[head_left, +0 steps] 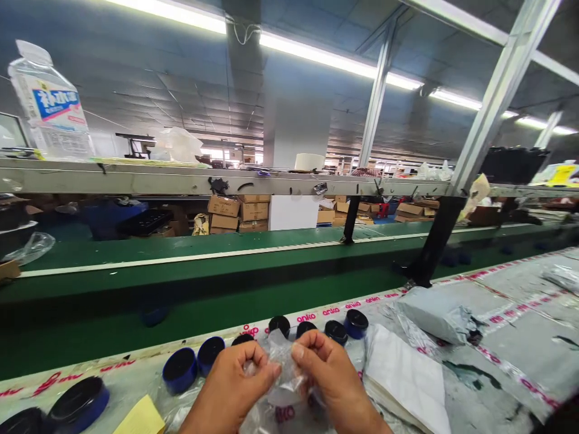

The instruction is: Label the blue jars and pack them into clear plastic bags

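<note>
Both hands, left hand (233, 377) and right hand (328, 377), pinch a crinkled clear plastic bag (284, 374) between them at bottom centre, equally near.

Long fluorescent tubes (316, 54) across the ceiling give bright, even light and burn out to pure white. The green conveyor belt (181, 289) below the shelf rail (181, 179) lies in soft shadow. Wide-angle distortion bows the rail and leans the metal post (497, 102) outward; the bottle (49, 102) at the upper left looks stretched. The clear bag (283, 361) pinched by the left hand (230, 386) and right hand (330, 380) shows pale glints and slight blur. The lower right corner falls dark.
</note>
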Motion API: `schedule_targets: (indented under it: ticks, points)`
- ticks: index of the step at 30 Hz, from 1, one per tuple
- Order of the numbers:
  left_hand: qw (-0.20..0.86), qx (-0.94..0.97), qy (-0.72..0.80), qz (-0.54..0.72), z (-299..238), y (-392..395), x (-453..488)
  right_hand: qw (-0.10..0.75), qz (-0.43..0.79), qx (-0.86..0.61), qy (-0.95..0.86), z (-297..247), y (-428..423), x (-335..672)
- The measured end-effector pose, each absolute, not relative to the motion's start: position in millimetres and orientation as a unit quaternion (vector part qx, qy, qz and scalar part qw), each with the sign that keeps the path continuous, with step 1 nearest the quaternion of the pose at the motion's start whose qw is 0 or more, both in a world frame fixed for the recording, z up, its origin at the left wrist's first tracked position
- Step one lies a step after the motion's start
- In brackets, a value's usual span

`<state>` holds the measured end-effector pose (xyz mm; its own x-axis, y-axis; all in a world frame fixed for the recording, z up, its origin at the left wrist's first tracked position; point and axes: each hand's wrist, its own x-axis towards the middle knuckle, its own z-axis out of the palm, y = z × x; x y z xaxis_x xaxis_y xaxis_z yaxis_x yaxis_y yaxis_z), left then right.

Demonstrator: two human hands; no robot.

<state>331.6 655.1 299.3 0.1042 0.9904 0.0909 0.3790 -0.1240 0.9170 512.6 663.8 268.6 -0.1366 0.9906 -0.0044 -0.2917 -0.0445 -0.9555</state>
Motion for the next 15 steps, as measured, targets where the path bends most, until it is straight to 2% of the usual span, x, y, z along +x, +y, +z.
schedule_targets:
  ticks: [3,6,11,15]
  points:
    - [0.141,0.758,0.560,0.304,313.7,667.0,348.6,0.575,0.418,-0.458,-0.534,277.6,667.5,538.2]
    - [-0.058,0.838,0.505,0.197,331.4,691.8,377.5,0.573,0.261,-0.496,-0.597,286.5,676.5,573.2]
    - [-0.083,0.875,0.455,0.145,349.0,759.2,448.5,0.519,0.094,-0.582,-0.619,290.3,717.1,637.3]
    - [-0.082,0.888,0.439,0.106,341.8,805.2,502.8,0.513,0.107,-0.612,-0.592,282.6,759.1,679.9]
